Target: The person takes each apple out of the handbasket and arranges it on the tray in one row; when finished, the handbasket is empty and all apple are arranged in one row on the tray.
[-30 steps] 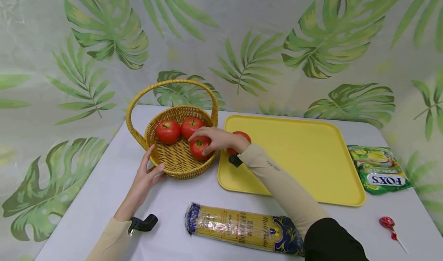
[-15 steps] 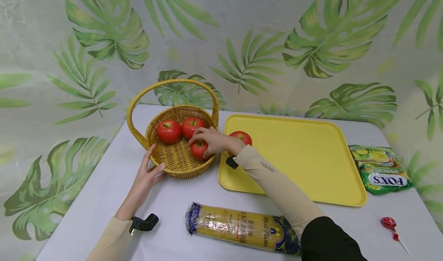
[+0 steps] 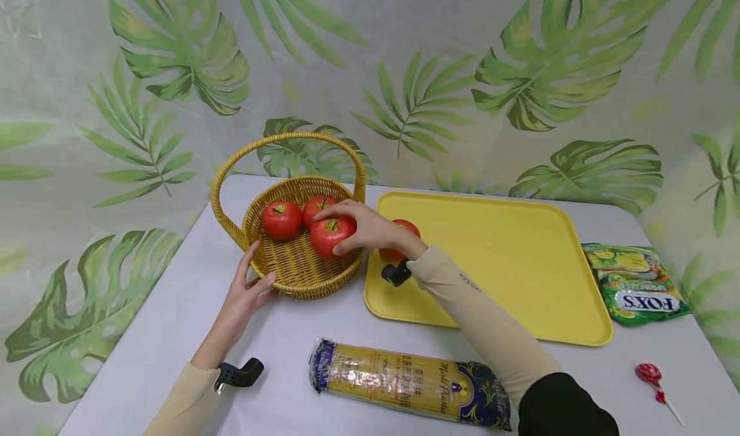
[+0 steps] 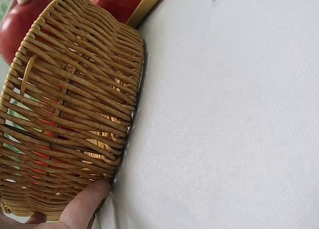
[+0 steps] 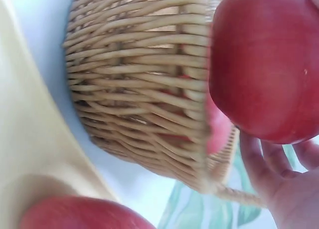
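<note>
My right hand grips a red apple by its sides, fingers on the far side and thumb on the near side. That apple is up at rim height over the right part of the wicker basket; the right wrist view shows the held apple beyond the basket's wall. Two more apples lie inside, one at the left and one behind, partly covered by my fingers. My left hand rests against the basket's outer left front, its thumb on the weave.
A yellow tray stands right of the basket, with another apple at its left end, partly behind my right wrist. A pasta pack lies in front. Further right are a green Fox's bag and a lollipop. The basket's tall handle arches behind.
My right hand has lifted the apple from the basket's floor up to rim height. The left hand and the basket have stayed in place.
</note>
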The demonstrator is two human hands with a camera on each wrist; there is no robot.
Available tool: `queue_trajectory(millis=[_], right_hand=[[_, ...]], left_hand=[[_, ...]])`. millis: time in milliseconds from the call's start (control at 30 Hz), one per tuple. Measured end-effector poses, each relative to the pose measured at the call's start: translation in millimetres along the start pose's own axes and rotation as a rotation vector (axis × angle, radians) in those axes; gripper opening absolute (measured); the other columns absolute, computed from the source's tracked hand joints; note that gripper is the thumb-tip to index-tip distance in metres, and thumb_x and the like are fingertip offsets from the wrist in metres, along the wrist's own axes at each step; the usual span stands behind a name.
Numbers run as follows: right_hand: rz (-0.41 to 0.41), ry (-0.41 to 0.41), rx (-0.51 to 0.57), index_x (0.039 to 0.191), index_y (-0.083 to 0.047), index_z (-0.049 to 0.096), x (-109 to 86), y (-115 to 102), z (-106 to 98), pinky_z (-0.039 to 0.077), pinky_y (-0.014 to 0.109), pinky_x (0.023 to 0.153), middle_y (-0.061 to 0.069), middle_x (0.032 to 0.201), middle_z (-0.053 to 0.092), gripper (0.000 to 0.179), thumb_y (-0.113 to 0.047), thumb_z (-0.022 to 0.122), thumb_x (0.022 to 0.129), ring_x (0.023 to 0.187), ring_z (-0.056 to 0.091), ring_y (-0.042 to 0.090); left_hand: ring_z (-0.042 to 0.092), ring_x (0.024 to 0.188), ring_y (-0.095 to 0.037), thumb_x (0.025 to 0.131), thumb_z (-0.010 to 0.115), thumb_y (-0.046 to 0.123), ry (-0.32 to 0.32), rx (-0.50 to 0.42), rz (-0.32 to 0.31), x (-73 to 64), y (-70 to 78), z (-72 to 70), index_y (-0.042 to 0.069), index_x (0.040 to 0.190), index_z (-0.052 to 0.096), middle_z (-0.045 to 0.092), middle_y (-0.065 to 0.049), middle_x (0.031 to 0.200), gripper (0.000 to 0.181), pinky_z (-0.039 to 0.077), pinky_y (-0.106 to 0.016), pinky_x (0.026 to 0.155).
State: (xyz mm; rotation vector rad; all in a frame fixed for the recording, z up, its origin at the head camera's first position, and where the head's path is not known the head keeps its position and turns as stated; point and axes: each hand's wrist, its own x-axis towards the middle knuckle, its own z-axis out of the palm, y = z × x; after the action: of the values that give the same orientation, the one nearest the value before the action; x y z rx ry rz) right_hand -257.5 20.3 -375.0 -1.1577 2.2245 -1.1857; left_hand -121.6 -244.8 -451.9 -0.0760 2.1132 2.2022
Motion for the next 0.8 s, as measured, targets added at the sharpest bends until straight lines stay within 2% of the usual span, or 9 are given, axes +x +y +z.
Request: queue_trajectory(millis=[100,167,433,633,800], right_hand=[[-0.006,0.010,0.098,0.134,-0.020,0.057,-9.2,-3.0,-9.8,0.043,0.038,0.095,0.003,0.137,0.040,0.060,-0.021,0.078,0.078,0.121,0.040,0.019],[-0.004,0.017,0.120,0.134,-0.021,0.057,-16.7,-4.6,-17.1,0.041,0.039,0.096,0.001,0.137,0.040,0.059,-0.022,0.078,0.078,0.121,0.038,0.019],[0.061,0.079,0.136,0.132,-0.021,0.057,-51.2,6.4,-44.5,0.044,0.046,0.093,0.000,0.137,0.036,0.059,-0.022,0.077,0.077,0.121,0.040,0.023],[0.123,0.173,0.152,0.134,-0.021,0.055,-84.1,23.0,-64.8,0.046,0.046,0.092,0.004,0.134,0.037,0.060,-0.020,0.078,0.079,0.116,0.045,0.028],[0.171,0.255,0.132,0.135,-0.017,0.054,-110.8,37.8,-79.4,0.045,0.047,0.093,0.006,0.141,0.034,0.059,-0.018,0.077,0.081,0.122,0.040,0.030]], left_hand=[[0.020,0.136,-0.044,0.100,0.048,0.009,-0.001,-0.001,0.003,-0.2,-0.2,0.3,0.025,0.155,0.004,-0.012,-0.005,0.157,0.072,0.030,-0.058,0.103],[0.020,0.136,-0.044,0.100,0.049,0.009,-0.002,-0.005,0.005,-0.2,-0.6,0.2,0.025,0.155,0.005,-0.012,-0.005,0.157,0.072,0.030,-0.059,0.103],[0.021,0.136,-0.045,0.100,0.051,0.012,-0.004,0.000,0.009,0.3,-1.3,-0.3,0.024,0.155,0.005,-0.010,-0.006,0.157,0.072,0.031,-0.058,0.102],[0.021,0.136,-0.044,0.100,0.050,0.011,-0.003,0.004,0.003,0.1,-1.0,0.3,0.024,0.155,0.005,-0.010,-0.006,0.157,0.072,0.032,-0.058,0.102],[0.022,0.136,-0.044,0.100,0.050,0.011,-0.002,0.001,0.005,-1.0,-0.8,0.2,0.024,0.155,0.005,-0.011,-0.006,0.157,0.072,0.032,-0.058,0.102]])
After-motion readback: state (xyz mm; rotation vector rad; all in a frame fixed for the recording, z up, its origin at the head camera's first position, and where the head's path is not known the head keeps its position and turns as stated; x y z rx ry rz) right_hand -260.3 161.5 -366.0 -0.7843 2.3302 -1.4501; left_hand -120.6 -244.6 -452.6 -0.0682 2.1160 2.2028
